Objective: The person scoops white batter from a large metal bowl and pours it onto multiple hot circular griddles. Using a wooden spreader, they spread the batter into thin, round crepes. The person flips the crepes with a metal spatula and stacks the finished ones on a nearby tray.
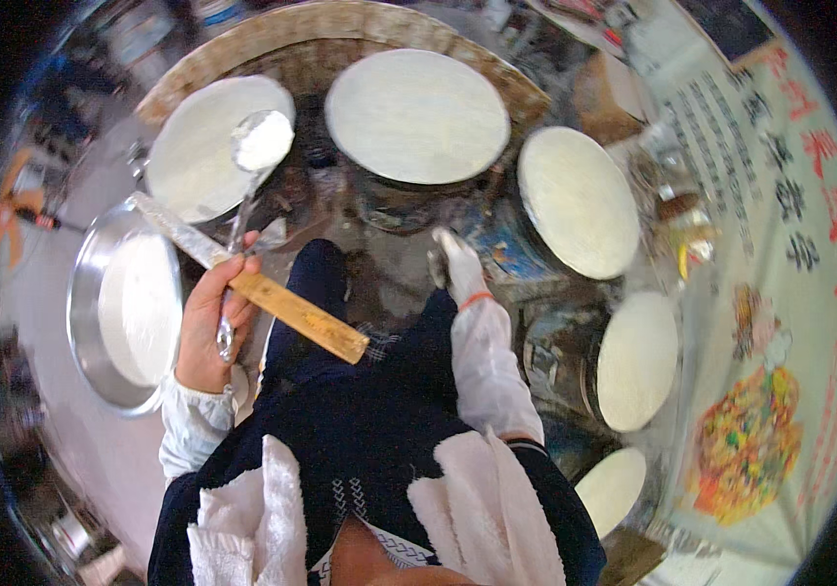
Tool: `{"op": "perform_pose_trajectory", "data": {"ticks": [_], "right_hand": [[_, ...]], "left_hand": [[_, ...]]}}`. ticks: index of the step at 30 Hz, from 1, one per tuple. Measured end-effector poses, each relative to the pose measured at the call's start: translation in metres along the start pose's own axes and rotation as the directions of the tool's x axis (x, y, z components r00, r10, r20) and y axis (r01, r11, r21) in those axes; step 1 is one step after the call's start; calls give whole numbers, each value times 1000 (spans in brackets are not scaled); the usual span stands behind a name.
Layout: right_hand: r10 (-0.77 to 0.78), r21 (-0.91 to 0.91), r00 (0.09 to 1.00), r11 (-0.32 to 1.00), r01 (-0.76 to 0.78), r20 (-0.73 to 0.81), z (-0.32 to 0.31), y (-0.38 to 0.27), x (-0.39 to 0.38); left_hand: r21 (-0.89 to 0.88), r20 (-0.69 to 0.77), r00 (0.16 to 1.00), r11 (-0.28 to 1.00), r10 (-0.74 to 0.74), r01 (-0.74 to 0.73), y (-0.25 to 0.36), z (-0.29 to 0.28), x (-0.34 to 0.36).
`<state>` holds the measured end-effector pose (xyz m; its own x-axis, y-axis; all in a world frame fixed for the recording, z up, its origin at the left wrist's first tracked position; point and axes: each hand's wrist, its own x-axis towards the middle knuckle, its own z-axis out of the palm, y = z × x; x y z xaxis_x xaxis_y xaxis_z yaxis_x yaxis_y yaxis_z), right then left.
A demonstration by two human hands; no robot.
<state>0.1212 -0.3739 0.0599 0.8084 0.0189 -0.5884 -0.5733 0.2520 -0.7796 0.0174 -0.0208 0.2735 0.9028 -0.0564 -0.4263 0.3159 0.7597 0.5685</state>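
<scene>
My left hand [211,327] is closed around two tools at once. One is a metal ladle [240,227], its bowl full of white batter over the edge of the left round griddle [193,171]. Crossing it is a flat wooden scraper [301,317], its far end whitened with batter. A steel basin [89,356] of white batter [137,303] stands just left of that hand. My right hand [457,264], in a white glove, is held over the gap between my knees and the griddles. Its fingers are stretched out and hold nothing.
More round griddles coated in white curve around me: one in the far middle [418,117], others down the right [578,203]. A curved board [340,24] stands behind the far ones. A printed banner [760,293] hangs at the right. A cardboard box [614,98] sits far right.
</scene>
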Motion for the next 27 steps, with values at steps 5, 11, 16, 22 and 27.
{"op": "perform_pose_trajectory", "data": {"ticks": [5,11,16,22,27], "right_hand": [[158,-122,982,978,-170,-108,-5,47,-56],[211,-59,968,974,-220,-136,-19,82,-48],[150,-152,986,976,-159,-71,16,65,-29],[26,-394,994,919,19,109,57,74,-21],[199,-515,972,850,-109,123,52,99,-45]], "left_hand": [[-119,-96,991,988,92,-103,15,-40,-34],[-251,-147,960,930,238,-269,27,-97,-74],[-195,-313,887,891,339,-409,26,-117,-94],[-193,-325,868,872,376,-450,21,-127,-106],[-225,-273,907,896,319,-383,24,-122,-102]]}}
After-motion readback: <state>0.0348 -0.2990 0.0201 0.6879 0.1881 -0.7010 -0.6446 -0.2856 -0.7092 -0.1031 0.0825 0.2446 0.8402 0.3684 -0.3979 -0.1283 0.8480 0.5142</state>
